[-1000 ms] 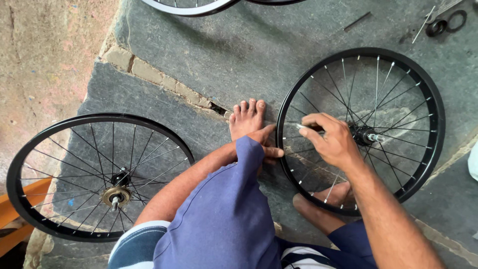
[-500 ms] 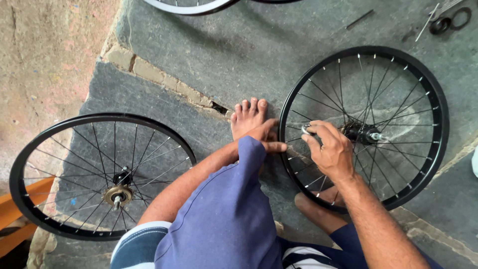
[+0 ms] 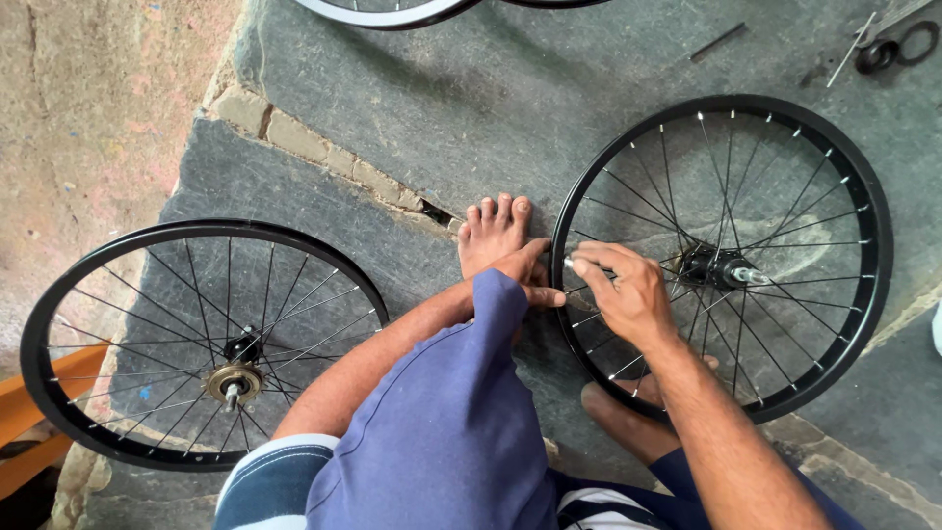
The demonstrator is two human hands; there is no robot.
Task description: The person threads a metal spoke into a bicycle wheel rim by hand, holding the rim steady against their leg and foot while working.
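Below, black spoked wheel (image 3: 721,260) flat on stone floor (image 3: 510,108), at 3 o'clock. Right hand (image 3: 628,294) pinched together on small tool among its spokes, 9 o'clock of hub (image 3: 714,267). Left hand (image 3: 530,280) on rim, grip unclear. Second wheel (image 3: 201,344) at 9 o'clock

A second spoked wheel (image 3: 211,344) lies flat at left; black rings (image 3: 895,47) rest on the stone slab (image 3: 510,108).

Your right hand (image 3: 633,294) rests on the spokes of the wheel (image 3: 863,294) at 2 o'clock. Your left hand (image 3: 530,280) touches its rim at 12 o'clock, just behind your foot (image 3: 491,236). A second wheel (image 3: 59,324) lies at 9 o'clock.
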